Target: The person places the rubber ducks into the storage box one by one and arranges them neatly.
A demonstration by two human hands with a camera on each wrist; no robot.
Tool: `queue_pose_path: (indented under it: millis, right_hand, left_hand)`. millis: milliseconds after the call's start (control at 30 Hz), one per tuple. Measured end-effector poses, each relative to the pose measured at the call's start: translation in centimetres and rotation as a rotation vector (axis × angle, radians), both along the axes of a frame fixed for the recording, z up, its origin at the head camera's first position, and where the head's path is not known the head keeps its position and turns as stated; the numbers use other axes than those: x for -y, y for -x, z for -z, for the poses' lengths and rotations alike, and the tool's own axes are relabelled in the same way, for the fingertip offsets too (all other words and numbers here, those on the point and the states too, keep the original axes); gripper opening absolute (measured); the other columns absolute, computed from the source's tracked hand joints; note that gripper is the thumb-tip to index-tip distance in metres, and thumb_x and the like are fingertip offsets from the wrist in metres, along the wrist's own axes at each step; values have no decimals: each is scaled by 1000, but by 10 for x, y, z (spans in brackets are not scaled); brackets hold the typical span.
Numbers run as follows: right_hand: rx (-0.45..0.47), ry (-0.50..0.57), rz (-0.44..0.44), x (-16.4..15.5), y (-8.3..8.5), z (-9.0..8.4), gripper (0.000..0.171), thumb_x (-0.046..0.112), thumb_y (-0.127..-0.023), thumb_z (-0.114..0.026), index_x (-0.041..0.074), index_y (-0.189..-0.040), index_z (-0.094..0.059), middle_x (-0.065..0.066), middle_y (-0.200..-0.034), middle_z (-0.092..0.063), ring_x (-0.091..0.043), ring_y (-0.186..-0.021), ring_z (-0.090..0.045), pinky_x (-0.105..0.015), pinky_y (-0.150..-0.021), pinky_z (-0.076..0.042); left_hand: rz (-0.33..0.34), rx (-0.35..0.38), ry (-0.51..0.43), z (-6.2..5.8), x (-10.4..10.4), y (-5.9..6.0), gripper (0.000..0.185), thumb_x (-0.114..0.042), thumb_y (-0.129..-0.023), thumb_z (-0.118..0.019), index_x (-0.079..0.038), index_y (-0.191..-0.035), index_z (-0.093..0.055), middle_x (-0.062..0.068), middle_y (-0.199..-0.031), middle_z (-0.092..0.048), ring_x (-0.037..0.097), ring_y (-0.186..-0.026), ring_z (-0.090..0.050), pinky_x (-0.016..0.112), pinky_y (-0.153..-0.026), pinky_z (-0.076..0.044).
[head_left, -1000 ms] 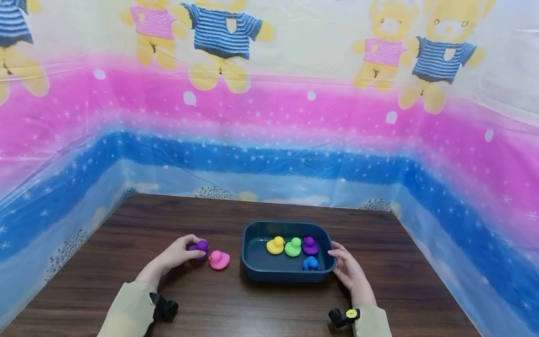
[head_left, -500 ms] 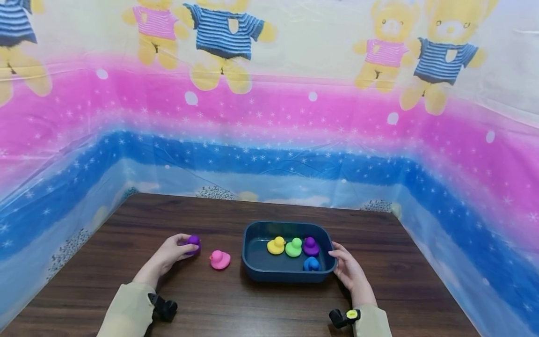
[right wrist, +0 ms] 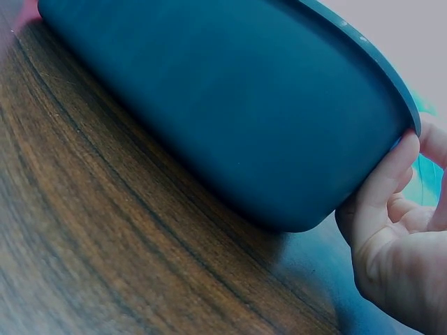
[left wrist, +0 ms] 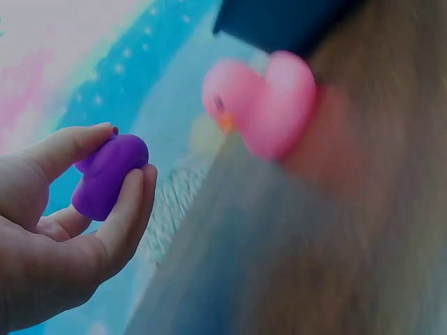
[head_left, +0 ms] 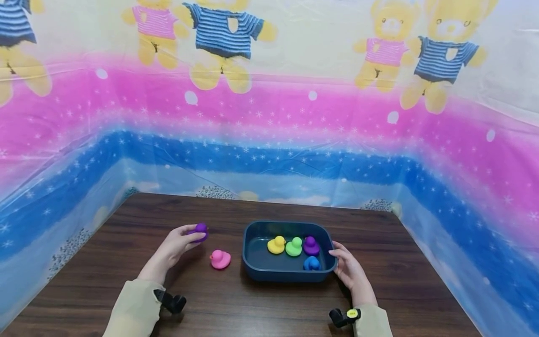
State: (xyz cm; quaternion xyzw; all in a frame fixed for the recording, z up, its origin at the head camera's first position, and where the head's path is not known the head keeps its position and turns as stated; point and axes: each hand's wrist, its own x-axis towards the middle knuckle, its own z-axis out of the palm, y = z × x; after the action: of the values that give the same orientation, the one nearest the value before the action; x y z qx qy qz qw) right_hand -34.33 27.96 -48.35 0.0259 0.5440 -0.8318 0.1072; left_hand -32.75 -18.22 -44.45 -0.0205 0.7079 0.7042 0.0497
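In the head view, my left hand (head_left: pixel 177 243) pinches a purple toy duck (head_left: pixel 201 230) between thumb and fingers, above the left part of the table. The left wrist view shows that duck (left wrist: pixel 115 174) gripped at the fingertips. A pink duck (head_left: pixel 220 259) sits on the table between this hand and a dark blue rectangular box (head_left: pixel 288 277). At the box's right end, my right hand (head_left: pixel 348 269) grips the rim. Up close in the right wrist view, the thumb and a finger of the right hand (right wrist: pixel 398 237) meet at the box's edge.
Inside the box are a yellow duck (head_left: pixel 276 245), a green duck (head_left: pixel 294 247), another purple duck (head_left: pixel 311 246) and a blue duck (head_left: pixel 312 263). The brown wooden table (head_left: pixel 252 309) ends at a patterned curtain (head_left: pixel 269 164) behind and on both sides.
The left hand first drew the purple duck left, away from the pink duck, then raised it and brought it back rightward. The right hand and the box have stayed in place.
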Motion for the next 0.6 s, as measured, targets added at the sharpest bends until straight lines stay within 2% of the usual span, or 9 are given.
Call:
queue_pose_path:
  millis: [133,300,367,467,600]
  right_hand:
    - [6,-2,9,-1,1,1,27,-1,-97,-40,14,-119,-43,3,-91,-57,-3,-67,-57,-15,-63,-50]
    - [-35,-28,11,-4,4,7,25,0,-98,-38,17,-115,-46,5,-88,-57,-1,-66,-57,-15,-62,-50]
    - [-47,-27,-4,-4,5,8,25,0,-99,-37,18,-114,-46,6,-87,-58,0,-66,-58,-14,-63,-50]
    - [-41,-20,-22,-4,5,8,25,0,-100,-36,19,-114,-45,7,-87,-58,0,-66,-58,-14,-63,-50]
    - [-5,-13,6,-2,5,6,26,-1,-99,-38,17,-115,-45,5,-89,-57,-2,-67,-57,-15,-62,-50]
  left_hand:
    - [16,-20,-48,-15,-18,5,60,-8,-95,-62,15,-142,-33,28,-138,-45,-2,-91,-63,32,-103,-47]
    - [35,-36,-69,-29,-47,14,55,-9,-97,-59,12,-142,-36,29,-141,-44,3,-97,-63,40,-111,-40]
    - [50,-40,-73,-32,-60,16,55,-8,-97,-59,11,-143,-37,30,-142,-44,8,-101,-64,44,-113,-36]
    - [75,-43,-72,-34,-82,20,54,-7,-96,-60,11,-142,-39,31,-140,-46,18,-109,-65,47,-112,-38]
    - [106,-32,-57,-34,-113,22,51,-5,-93,-64,9,-139,-45,30,-136,-50,32,-117,-62,48,-108,-42]
